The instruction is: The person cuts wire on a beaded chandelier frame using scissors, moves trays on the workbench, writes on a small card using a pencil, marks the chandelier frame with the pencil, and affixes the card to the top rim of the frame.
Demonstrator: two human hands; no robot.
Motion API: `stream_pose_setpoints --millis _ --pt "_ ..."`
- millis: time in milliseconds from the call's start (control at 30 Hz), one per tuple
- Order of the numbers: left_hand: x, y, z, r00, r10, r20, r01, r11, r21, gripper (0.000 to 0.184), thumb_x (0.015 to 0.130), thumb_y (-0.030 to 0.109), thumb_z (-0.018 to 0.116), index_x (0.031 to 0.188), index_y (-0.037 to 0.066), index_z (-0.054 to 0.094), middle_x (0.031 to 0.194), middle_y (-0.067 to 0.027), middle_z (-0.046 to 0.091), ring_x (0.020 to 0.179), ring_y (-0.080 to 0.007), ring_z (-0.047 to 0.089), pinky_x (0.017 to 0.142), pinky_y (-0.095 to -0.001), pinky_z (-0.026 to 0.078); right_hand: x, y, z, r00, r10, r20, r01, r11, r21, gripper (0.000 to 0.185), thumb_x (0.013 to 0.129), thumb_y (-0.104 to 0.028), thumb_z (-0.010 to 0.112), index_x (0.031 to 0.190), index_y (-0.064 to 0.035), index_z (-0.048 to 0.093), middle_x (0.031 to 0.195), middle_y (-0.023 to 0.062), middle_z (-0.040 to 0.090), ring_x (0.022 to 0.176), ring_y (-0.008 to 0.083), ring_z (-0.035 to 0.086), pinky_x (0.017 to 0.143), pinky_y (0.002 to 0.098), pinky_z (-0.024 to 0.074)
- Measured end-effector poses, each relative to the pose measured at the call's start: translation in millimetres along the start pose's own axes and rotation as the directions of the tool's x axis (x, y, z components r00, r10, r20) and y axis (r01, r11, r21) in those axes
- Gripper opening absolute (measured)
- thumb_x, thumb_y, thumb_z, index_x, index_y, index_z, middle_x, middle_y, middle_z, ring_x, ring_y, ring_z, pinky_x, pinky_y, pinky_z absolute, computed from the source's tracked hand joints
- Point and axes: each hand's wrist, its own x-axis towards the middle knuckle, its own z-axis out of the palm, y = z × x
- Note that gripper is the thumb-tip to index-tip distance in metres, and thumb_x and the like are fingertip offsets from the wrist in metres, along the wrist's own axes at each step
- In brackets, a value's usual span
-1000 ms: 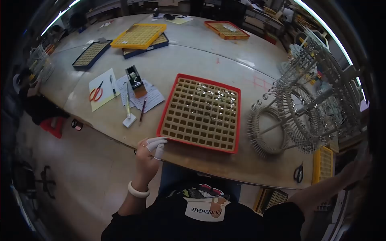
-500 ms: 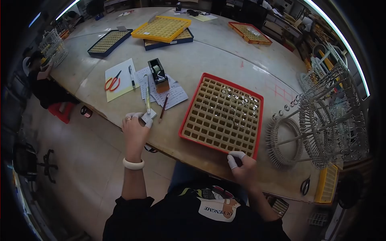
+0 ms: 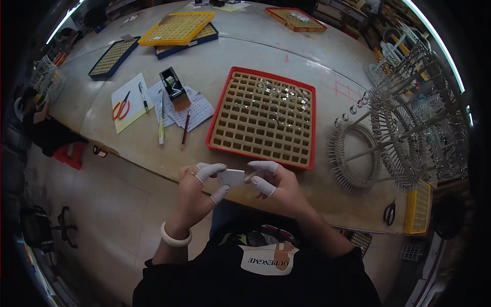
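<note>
My left hand (image 3: 197, 197), with white finger cots on the fingertips and a pale bangle on the wrist, pinches a small white card (image 3: 231, 177) by its left side. At the card's right edge is my right hand (image 3: 279, 187), also in finger cots, with thumb and forefinger apart; whether a fingertip touches the card I cannot tell. Just beyond both hands lies a red tray (image 3: 209, 138) with a tan insert of square slots. Shiny, silvery pieces of jewellery (image 3: 284, 97) sit in many of its far and right slots.
Left on the table are a tape dispenser (image 3: 174, 88), papers (image 3: 199, 109), a pencil (image 3: 186, 128), a pen (image 3: 143, 97) and orange-handled scissors (image 3: 121, 106). Wire racks (image 3: 353, 158) stand at the right, near black scissors (image 3: 389, 214). Yellow tray (image 3: 176, 28) at the back; a person (image 3: 43, 123) sits far left.
My left hand has lifted the white card off the table and brought it right, in front of me. My right hand has left the tray's near edge and come to the card. The view has shifted.
</note>
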Motion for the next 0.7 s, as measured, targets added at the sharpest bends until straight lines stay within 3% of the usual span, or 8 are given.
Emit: stream_pose_setpoints --millis 100,200,267,300,367,467,633,700 --pt "6 10 8 0.997 0.064 0.043 -0.058 0.990 -0.131 0.044 0.071 0.010 0.077 0.112 0.009 0.062 0.093 -0.0062 0.063 0.088 -0.0221 0.059 0.087 -0.0336 0.037 3 5 4 1.000 0.001 -0.031 -0.001 1.000 0.018 0.033 0.093 -0.013 0.060 0.123 -0.0004 0.053 0.097 0.0073 0.065 0.078 0.0115 0.063 0.067 0.0240 0.0520" --pt "7 6 19 0.994 0.010 0.112 0.021 0.963 -0.270 0.028 0.079 0.015 0.072 0.105 0.008 0.065 0.087 -0.0070 0.063 0.087 -0.0229 0.058 0.085 -0.0340 0.038 -6 11 -5 0.998 -0.045 -0.049 0.048 0.998 0.052 0.030 0.095 -0.016 0.058 0.120 -0.0003 0.055 0.094 0.0058 0.064 0.075 0.0102 0.061 0.064 0.0234 0.0511" --pt "3 -6 29 0.938 -0.144 0.315 0.287 0.832 -0.474 0.016 0.088 0.022 0.065 0.092 0.007 0.066 0.078 -0.0073 0.060 0.082 -0.0231 0.054 0.083 -0.0341 0.038 -14 8 -9 0.998 -0.059 -0.031 0.058 0.997 -0.048 0.029 0.095 -0.017 0.058 0.118 -0.0001 0.056 0.095 0.0061 0.064 0.078 0.0104 0.061 0.067 0.0245 0.0509" --pt "2 -8 32 0.936 -0.137 0.324 0.287 0.830 -0.479 0.016 0.088 0.022 0.065 0.092 0.007 0.066 0.078 -0.0073 0.060 0.082 -0.0231 0.054 0.083 -0.0341 0.038 -19 9 -11 0.997 -0.079 -0.007 0.077 0.986 -0.148 0.028 0.095 -0.019 0.058 0.117 0.0002 0.058 0.097 0.0063 0.064 0.081 0.0105 0.060 0.069 0.0255 0.0507" --pt "4 -10 36 0.925 -0.125 0.360 0.278 0.866 -0.415 0.034 0.097 0.032 0.054 0.081 0.002 0.060 0.076 -0.0026 0.052 0.077 -0.0121 0.049 0.063 -0.0247 0.042 -20 11 -13 0.998 -0.051 -0.027 0.047 0.990 -0.133 0.027 0.096 -0.020 0.057 0.114 0.0004 0.059 0.096 0.0059 0.064 0.081 0.0099 0.060 0.069 0.0255 0.0505" --pt "11 -4 38 0.948 -0.107 0.300 0.245 0.845 -0.475 0.030 0.094 0.028 0.057 0.075 0.005 0.058 0.069 -0.0069 0.053 0.071 -0.0238 0.046 0.080 -0.0337 0.037 -19 9 -16 0.999 0.020 -0.040 -0.022 0.998 -0.053 0.025 0.095 -0.020 0.058 0.109 0.0006 0.061 0.094 0.0052 0.064 0.081 0.0090 0.059 0.069 0.0251 0.0502" --pt "13 -8 40 0.955 -0.023 0.295 0.139 0.915 -0.378 0.022 0.092 0.022 0.058 0.078 0.004 0.061 0.072 -0.0087 0.056 0.074 -0.0255 0.050 0.080 -0.0345 0.037 -18 15 -13 1.000 0.023 0.014 -0.023 1.000 0.012 0.020 0.090 -0.017 0.065 0.100 0.0004 0.063 0.090 0.0037 0.065 0.078 0.0087 0.060 0.067 0.0247 0.0494" --pt "17 -17 36 0.956 -0.048 0.290 0.157 0.917 -0.366 0.018 0.090 0.020 0.060 0.082 0.004 0.063 0.074 -0.0096 0.058 0.076 -0.0264 0.053 0.080 -0.0356 0.038 -17 26 -17 0.995 0.034 -0.096 -0.050 0.984 -0.172 0.019 0.084 -0.014 0.070 0.095 0.0002 0.064 0.084 0.0040 0.066 0.075 0.0083 0.061 0.065 0.0249 0.0493"
